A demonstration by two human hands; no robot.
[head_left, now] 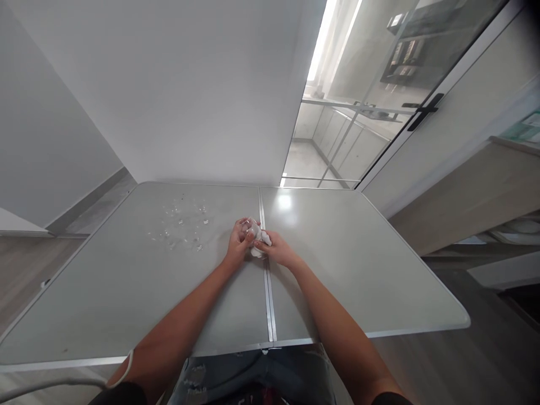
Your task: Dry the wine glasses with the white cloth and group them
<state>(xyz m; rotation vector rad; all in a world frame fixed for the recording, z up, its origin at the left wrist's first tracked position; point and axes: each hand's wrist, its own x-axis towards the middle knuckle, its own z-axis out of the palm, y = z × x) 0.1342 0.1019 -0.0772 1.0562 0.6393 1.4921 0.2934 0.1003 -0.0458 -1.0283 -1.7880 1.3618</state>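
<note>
My left hand (240,239) is closed around a small clear cup (252,226), tilted above the middle of the table. A crumpled white tissue (265,238) is in my right hand (276,247), pressed against the cup's near right side. Part of the tissue hangs below the fingers. My fingers hide much of the cup, and whether it is glass or plastic I cannot tell. To the left of my hands, several clear, shiny objects (199,246) stand or lie on the table; their outlines are too faint to make out.
The grey folding table (358,253) has a metal seam (268,298) down its middle and a metal rim. A white wall (202,101) rises behind it. At the right are a glass sliding door (350,112) and a wooden shelf (472,185). A pale cable (63,382) touches my left forearm.
</note>
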